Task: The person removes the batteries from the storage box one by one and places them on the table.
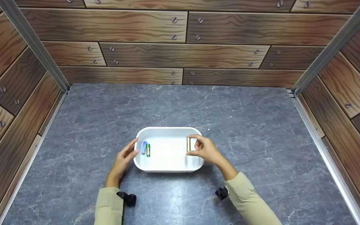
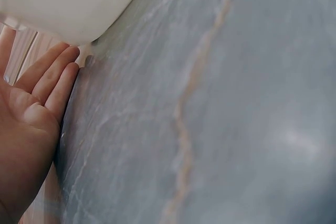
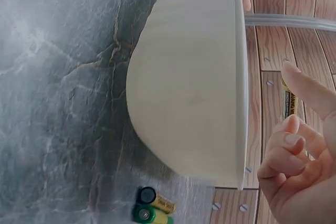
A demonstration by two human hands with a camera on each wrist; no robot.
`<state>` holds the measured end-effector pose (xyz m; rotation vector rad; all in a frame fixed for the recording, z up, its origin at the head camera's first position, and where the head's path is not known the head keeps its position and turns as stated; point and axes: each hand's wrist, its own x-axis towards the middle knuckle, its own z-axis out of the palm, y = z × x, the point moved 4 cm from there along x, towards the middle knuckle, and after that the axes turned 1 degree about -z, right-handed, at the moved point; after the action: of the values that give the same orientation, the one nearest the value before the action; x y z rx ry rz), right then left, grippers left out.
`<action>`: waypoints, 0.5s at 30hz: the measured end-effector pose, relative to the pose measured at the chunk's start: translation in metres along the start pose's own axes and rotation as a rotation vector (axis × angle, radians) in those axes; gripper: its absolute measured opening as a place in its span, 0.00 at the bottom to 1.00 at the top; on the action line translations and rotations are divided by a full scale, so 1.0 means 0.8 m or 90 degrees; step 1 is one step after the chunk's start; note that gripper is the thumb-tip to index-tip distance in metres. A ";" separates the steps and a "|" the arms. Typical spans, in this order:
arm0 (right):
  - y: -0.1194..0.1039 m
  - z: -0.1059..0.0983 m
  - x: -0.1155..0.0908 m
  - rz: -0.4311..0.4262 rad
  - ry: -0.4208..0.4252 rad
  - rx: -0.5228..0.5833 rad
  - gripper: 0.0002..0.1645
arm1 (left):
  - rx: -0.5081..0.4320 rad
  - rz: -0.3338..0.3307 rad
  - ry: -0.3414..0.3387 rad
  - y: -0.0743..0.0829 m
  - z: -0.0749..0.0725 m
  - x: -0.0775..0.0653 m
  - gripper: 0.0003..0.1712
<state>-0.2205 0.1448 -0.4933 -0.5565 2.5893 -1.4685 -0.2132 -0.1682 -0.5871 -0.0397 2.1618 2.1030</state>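
A white plastic tub point(image 1: 167, 127) stands on the grey marbled tabletop. At its left end my left hand point(image 1: 123, 161) touches the rim with thumb and forefinger; in the left wrist view its other fingers point(image 2: 50, 72) extend beside the tub's outer wall. Over the right end, my right hand point(image 1: 206, 151) pinches a gold and black battery point(image 1: 188, 144) by its two ends, between thumb and fingers. Inside the tub, near the left wall, lie a blue battery point(image 1: 143, 147) and a green battery point(image 1: 148, 150), side by side.
Beside the tub in the right wrist view, a black and gold battery point(image 3: 157, 200) and a green and gold battery point(image 3: 149, 214) lie on the table. Wood-patterned panels point(image 1: 142, 54) enclose the back and sides, with metal posts point(image 1: 34, 47) at the corners.
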 end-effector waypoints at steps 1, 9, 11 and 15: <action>0.002 -0.001 -0.001 0.004 0.002 0.001 0.34 | 0.001 0.002 0.000 0.000 0.000 0.000 0.31; 0.017 -0.010 -0.011 0.027 0.017 0.031 0.34 | 0.000 0.005 -0.001 0.002 0.000 0.000 0.31; 0.020 -0.013 -0.013 0.026 0.024 0.040 0.34 | -0.005 0.004 -0.003 0.002 0.000 0.000 0.31; 0.027 -0.017 -0.017 0.039 0.032 0.051 0.34 | 0.000 0.010 -0.003 0.002 0.000 -0.001 0.31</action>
<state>-0.2173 0.1710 -0.5053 -0.4332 2.5468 -1.5780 -0.2127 -0.1685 -0.5858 -0.0173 2.1665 2.1087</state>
